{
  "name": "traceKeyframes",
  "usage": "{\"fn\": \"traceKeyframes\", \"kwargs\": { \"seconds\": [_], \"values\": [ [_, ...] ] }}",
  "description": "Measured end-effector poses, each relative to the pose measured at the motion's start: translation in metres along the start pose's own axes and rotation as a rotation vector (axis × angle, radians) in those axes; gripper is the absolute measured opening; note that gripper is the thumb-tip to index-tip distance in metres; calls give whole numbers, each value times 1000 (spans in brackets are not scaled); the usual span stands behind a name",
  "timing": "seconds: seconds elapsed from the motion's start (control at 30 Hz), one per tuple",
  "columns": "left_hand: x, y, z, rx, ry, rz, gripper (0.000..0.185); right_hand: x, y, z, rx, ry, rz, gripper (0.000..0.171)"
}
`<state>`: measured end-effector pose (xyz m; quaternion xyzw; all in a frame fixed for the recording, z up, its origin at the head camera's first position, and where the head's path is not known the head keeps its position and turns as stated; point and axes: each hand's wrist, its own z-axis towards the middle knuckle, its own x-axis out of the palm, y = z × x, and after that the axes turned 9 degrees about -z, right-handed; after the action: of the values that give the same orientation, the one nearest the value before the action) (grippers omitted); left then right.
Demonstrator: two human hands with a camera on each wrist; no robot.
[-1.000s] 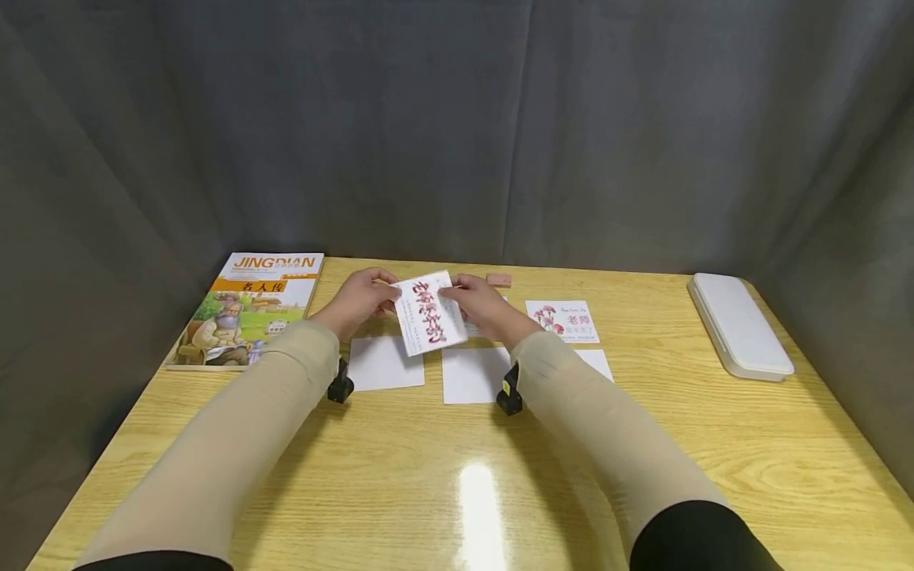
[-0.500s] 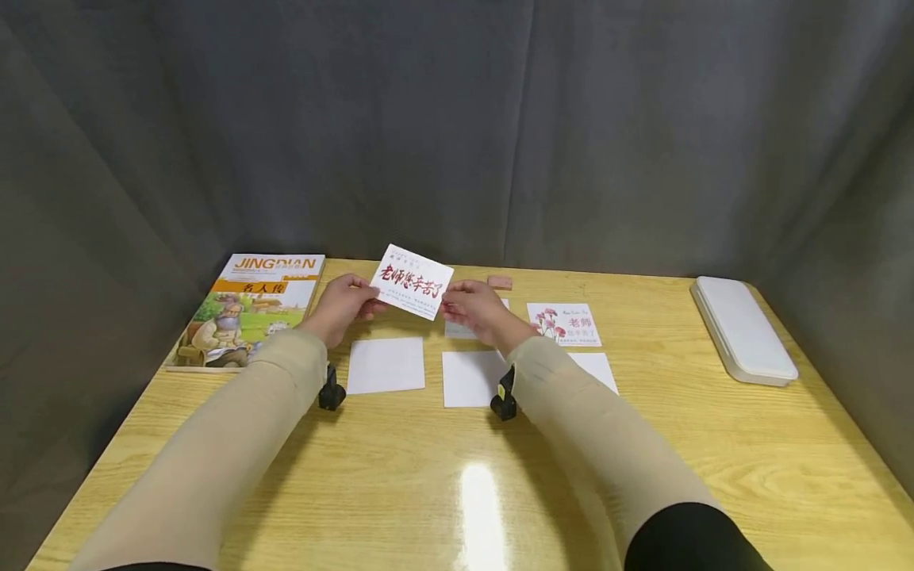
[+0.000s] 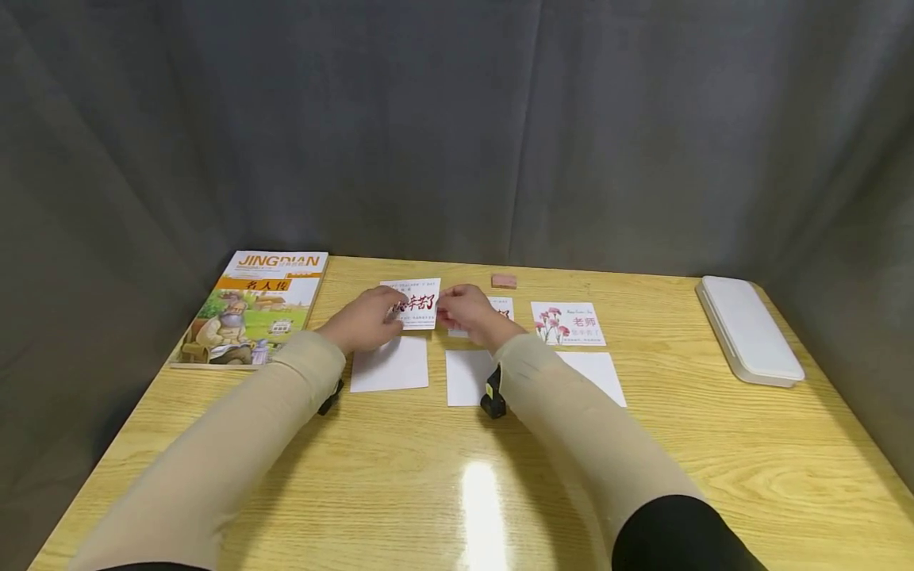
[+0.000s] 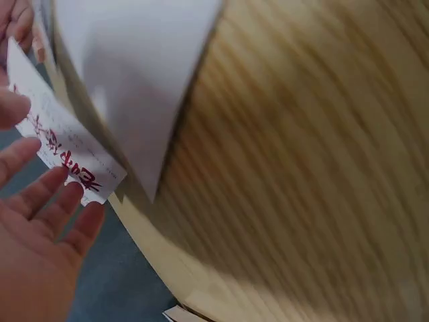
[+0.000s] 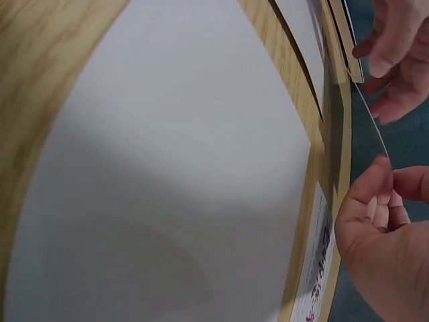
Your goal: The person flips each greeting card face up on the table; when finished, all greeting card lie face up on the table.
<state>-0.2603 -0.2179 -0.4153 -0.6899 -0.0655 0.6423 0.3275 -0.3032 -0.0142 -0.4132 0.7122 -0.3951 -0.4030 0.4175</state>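
A white greeting card with red writing (image 3: 420, 312) is between my two hands above the back of the table. My right hand (image 3: 471, 311) pinches its right end between thumb and fingers, seen in the right wrist view at the fingertips (image 5: 381, 173). My left hand (image 3: 367, 319) is over the card's left part, fingers spread and fairly straight. In the left wrist view its fingertips (image 4: 92, 211) overlap the card's edge; firm contact cannot be told. Beneath the right hand lies another red-lettered card (image 3: 502, 308), partly hidden. A card with pink flowers (image 3: 568, 323) lies to its right.
Blank white cards form a front row: a left one (image 3: 389, 366), a middle one (image 3: 467, 379) and a right one (image 3: 594, 374) partly under the sleeve. An illustrated book (image 3: 250, 309) lies left, a white case (image 3: 750, 329) right, a pink eraser (image 3: 504, 281) behind.
The card has been turned so its writing reads across, then lowered towards the table's back row. My left hand has shifted right over the card's left part; my right hand stays at its right end.
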Motion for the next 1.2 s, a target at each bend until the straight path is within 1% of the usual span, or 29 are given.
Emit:
{"fn": "traceKeyframes", "kwargs": {
  "seconds": [0.03, 0.13, 0.2, 0.33, 0.47, 0.57, 0.7, 0.77, 0.9, 1.0, 1.07, 1.13, 1.2],
  "values": [
    [2, 1, 0, 12, 15, 20, 50, 1, 0, 0, 2, -2, -4, 12],
    [4, 2, -1, 15, 50, 51, 51, 4, 0, 2, 10, -6, -14, 13],
    [6, 2, 0, 17, 57, 72, 50, 4, 0, 4, 19, -14, -17, 15],
    [9, 1, 0, -30, 61, 98, 49, 4, 2, 6, 21, -29, -14, 22],
    [7, -2, 0, -90, 79, 119, 51, 5, 5, 7, 15, -24, 29, 32],
    [6, -2, 0, -124, 96, 139, 52, 7, 6, 7, 13, 9, 51, 37],
    [6, 0, -1, -161, 129, 178, 54, 7, 5, 7, -2, 93, 29, 44],
    [7, 1, -2, -159, 137, 196, 54, 4, 6, 5, -14, 119, 2, 46],
    [9, 1, 0, -135, 128, 212, 54, -5, 6, -2, -31, 128, -28, 46],
    [10, 2, -2, -149, 122, 185, 58, -11, 5, -11, -31, 151, -35, 46],
    [11, 1, -8, -155, 105, 145, 62, -13, 3, -19, -26, 179, -40, 45],
    [12, 0, -16, -127, 80, 107, 67, -13, 1, -27, -17, 207, -43, 45],
    [12, -5, -25, -47, 74, 96, 70, -14, 0, -36, -12, 232, -39, 44]
  ]
}}
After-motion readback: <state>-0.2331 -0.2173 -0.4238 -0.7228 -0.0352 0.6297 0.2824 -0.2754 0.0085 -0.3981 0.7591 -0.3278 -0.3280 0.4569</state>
